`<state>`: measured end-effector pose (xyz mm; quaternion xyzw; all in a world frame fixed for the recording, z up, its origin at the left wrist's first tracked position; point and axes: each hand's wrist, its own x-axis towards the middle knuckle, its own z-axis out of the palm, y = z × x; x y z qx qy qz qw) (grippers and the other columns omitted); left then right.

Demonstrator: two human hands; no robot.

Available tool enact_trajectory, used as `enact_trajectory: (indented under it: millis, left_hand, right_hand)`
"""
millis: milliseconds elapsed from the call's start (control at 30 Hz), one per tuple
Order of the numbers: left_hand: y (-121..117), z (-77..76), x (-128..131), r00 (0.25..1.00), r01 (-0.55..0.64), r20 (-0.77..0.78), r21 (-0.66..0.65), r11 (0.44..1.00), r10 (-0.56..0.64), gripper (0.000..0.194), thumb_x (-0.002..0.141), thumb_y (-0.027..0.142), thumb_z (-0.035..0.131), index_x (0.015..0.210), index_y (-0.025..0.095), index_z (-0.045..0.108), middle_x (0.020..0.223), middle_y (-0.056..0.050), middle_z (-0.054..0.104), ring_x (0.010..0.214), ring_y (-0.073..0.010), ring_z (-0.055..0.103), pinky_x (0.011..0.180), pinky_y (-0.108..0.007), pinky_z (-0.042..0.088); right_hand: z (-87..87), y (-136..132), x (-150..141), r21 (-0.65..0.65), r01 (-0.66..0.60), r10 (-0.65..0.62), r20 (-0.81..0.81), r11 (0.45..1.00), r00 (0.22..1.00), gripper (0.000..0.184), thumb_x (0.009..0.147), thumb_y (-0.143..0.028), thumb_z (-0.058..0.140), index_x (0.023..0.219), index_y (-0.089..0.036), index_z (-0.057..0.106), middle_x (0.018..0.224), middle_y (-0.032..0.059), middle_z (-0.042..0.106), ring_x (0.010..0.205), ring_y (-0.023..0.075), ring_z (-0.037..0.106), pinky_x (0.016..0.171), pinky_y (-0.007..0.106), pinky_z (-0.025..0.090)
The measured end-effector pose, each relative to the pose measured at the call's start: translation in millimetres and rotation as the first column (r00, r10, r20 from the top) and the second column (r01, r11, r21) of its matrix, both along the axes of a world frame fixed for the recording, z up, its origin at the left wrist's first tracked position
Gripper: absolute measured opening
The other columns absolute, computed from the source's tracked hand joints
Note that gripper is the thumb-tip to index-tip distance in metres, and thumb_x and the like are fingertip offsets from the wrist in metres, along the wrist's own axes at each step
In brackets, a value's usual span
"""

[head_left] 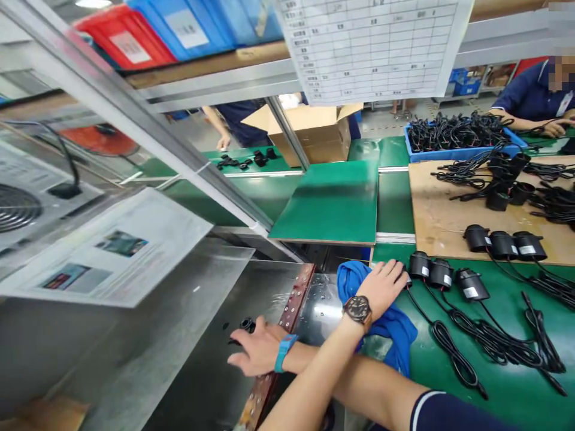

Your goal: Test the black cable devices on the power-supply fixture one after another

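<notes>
My forearms cross, the left passing over the right. My left hand (384,284), a watch on its wrist, is closed over a black cylindrical device (408,279) with a cable, mostly hidden under the fingers. Below that hand a crumpled blue cloth (399,332) lies on the bench edge. My right hand (259,347), with a blue wristband, reaches over a dark metal basin (202,371). Its fingers curve around a small black round part (247,324), largely covered by the hand. More black cylindrical devices (440,273) with coiled cables stand to the right of my left hand.
A reddish-brown riveted strip (299,296) edges the basin. Cabled devices lie on cardboard (431,203) at right, below a blue crate (467,152) of cables. A metal post (179,149) and hanging sheet (372,54) stand ahead. Co-workers (521,96) are across the bench.
</notes>
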<state>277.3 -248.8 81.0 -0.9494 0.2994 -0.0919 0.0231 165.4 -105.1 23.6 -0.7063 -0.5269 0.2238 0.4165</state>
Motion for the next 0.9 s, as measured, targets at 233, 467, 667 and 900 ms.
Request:
enact_trajectory:
  millis: [233, 467, 667, 900]
  left_hand:
    - [-7.5, -29.5, 38.4, 0.968, 0.197, 0.125, 0.147, 0.969, -0.215, 0.02, 0.097, 0.018, 0.044, 0.109, 0.016, 0.06, 0.114, -0.013, 0.06, 0.112, -0.0244, 0.053, 0.095, -0.042, 0.039]
    - [-5.4, -37.2, 35.1, 0.925, 0.362, 0.102, 0.056, 0.93, -0.366, 0.023, 0.096, 0.016, 0.045, 0.081, 0.017, 0.061, 0.075, -0.006, 0.061, 0.079, -0.018, 0.058, 0.073, -0.031, 0.041]
    - [-15.4, 7.4, -9.4, 0.911, 0.306, 0.32, -0.101, 0.947, -0.26, 0.023, 0.097, 0.023, 0.046, 0.102, 0.017, 0.068, 0.086, -0.006, 0.064, 0.089, -0.0185, 0.062, 0.086, -0.03, 0.048]
    - [-21.9, 74.5, -126.8, 0.786, 0.023, 0.433, -0.735, 0.678, 0.442, 0.017, 0.096, 0.027, 0.051, 0.096, 0.025, 0.068, 0.098, -0.005, 0.07, 0.106, -0.018, 0.066, 0.092, -0.029, 0.055]
  right_hand:
    - [-16.2, 15.0, -6.2, -0.091, 0.036, -0.024, 0.129, 0.995, 0.991, 0.053, 0.095, -0.059, 0.047, 0.138, -0.028, 0.046, 0.112, 0.0113, 0.052, 0.074, 0.0307, 0.065, 0.067, 0.048, 0.056]
    - [-12.8, 12.5, -8.3, -0.068, 0.035, -0.026, 0.136, 0.997, 0.99, 0.048, 0.096, -0.051, 0.05, 0.137, -0.027, 0.046, 0.11, 0.0119, 0.049, 0.078, 0.0288, 0.064, 0.072, 0.05, 0.056]
    - [-22.5, 17.2, -9.8, -0.005, 0.041, -0.04, 0.114, 0.999, 0.993, 0.045, 0.098, -0.044, 0.05, 0.139, -0.027, 0.044, 0.11, 0.0113, 0.047, 0.079, 0.0269, 0.063, 0.078, 0.048, 0.053]
    - [-40.0, 27.8, -2.9, 0.16, 0.069, 0.003, -0.411, 0.985, 0.911, 0.046, 0.099, -0.044, 0.044, 0.139, -0.021, 0.045, 0.128, 0.0146, 0.047, 0.11, 0.0282, 0.057, 0.096, 0.045, 0.048]
